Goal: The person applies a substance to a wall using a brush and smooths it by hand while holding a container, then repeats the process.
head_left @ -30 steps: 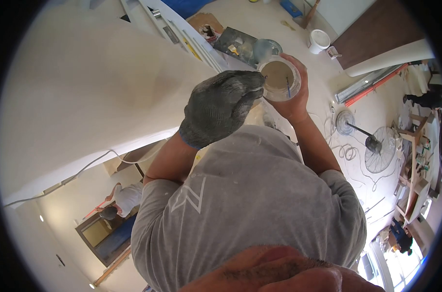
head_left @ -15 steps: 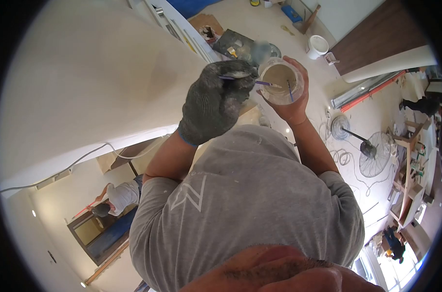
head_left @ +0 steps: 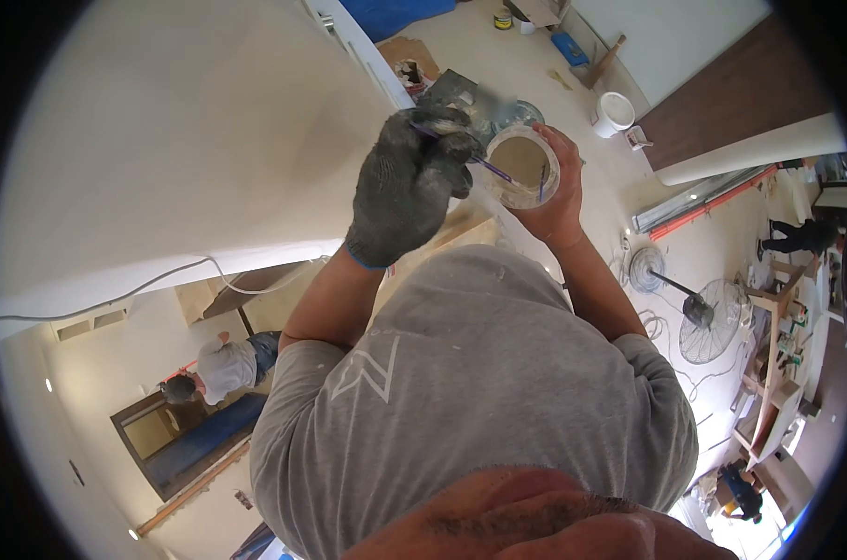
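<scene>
My left hand [head_left: 407,182], in a dark grey work glove, is closed around a thin paintbrush [head_left: 493,172] with a purple handle. The brush slants down to the right, its pale tip over the opening of a clear plastic tub. My bare right hand [head_left: 559,201] wraps round the far right side of that tub [head_left: 494,191], which is tilted so its inside shows. Greyish-beige paint [head_left: 520,161] fills part of it. A second thin blue handle [head_left: 543,179] stands in the tub against the right wall.
A pale wall panel [head_left: 190,140] rises on my left. Beyond the tub lie a dark board [head_left: 450,87] and a white bucket [head_left: 614,114]. A pedestal fan [head_left: 696,310] and cables are on my right. Other people [head_left: 226,369] work at left and far right.
The brush now points more steeply down into the tub, near its lower rim. Both hands and the tub have shifted slightly left in view, and the surroundings have moved with the camera.
</scene>
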`<state>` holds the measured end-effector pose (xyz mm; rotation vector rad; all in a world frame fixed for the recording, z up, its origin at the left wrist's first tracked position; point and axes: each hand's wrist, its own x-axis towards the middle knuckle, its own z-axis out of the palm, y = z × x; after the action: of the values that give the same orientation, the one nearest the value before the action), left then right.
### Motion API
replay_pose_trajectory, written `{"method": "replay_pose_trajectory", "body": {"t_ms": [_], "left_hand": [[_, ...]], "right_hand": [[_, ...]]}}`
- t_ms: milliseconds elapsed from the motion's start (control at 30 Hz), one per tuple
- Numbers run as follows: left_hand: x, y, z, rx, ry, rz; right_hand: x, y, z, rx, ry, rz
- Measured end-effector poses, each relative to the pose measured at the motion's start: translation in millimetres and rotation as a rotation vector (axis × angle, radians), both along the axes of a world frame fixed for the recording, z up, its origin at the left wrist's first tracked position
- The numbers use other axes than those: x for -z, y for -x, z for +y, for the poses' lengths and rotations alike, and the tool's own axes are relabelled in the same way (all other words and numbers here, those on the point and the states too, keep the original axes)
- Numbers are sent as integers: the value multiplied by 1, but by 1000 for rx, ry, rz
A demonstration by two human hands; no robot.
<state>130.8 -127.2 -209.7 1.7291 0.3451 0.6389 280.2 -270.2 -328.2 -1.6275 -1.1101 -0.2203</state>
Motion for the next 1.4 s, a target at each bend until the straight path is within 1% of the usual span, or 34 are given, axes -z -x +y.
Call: {"method": "replay_pose_trajectory", "body": {"t_ms": [100,133,167,200,233,267,300,367,400,433,467,533,600,633,667,733,833,933,967,1067,1100,1200,1233,1333,1400], "left_hand": [[-4,0,-1,-123,187,-67],[-8,4,2,-101,228,-7],[-13,8,5,-80,264,-9],[-17,13,8,-70,286,-20],[-17,17,11,-99,350,-145],[-16,22,15,-118,408,-277],[-18,30,24,-96,432,-400],[-49,45,35,-111,456,-587],[-62,54,36,-103,479,-673],[-73,63,42,-96,364,-780],[-85,74,51,-74,309,-900],[-115,88,57,-181,20,-1056],[-138,94,67,-399,-255,-1104],[-148,100,69,-389,-308,-1148],[-155,103,78,-429,-379,-1198],[-168,108,85,-494,-498,-1186],[-192,112,91,-436,-470,-1302],[-203,111,100,-465,-495,-1348],[-203,107,111,-586,-492,-1359],[-208,97,119,-726,-808,-1232],[-208,96,122,-710,-857,-1181],[-208,77,128,-580,-701,-1307],[-208,72,131,-570,-698,-1340],[-213,60,137,-710,-797,-1327],[-214,53,141,-750,-913,-1311]], "right_hand": [[-2,0,-1,-5,40,-5],[1,2,-3,-4,47,-14],[5,1,1,-18,32,-36],[16,1,3,-44,17,22],[16,2,3,-67,58,128],[20,3,6,-81,18,170],[23,1,7,-81,41,223],[27,-2,11,-91,52,221],[20,1,12,-100,69,221],[15,3,13,-127,82,275],[16,5,15,-141,70,249],[14,9,21,-151,51,212],[7,7,24,-212,68,273],[8,6,27,-235,69,295],[9,5,29,-256,71,318],[8,3,33,-277,69,288],[-1,6,36,-299,83,264],[-3,4,36,-308,97,246],[-1,3,36,-310,101,241],[-1,2,32,-303,95,237],[-2,2,30,-310,94,242],[1,-1,25,-309,91,257],[5,-2,24,-299,91,260],[11,-4,22,-302,91,286],[11,-4,19,-306,92,311]]}}
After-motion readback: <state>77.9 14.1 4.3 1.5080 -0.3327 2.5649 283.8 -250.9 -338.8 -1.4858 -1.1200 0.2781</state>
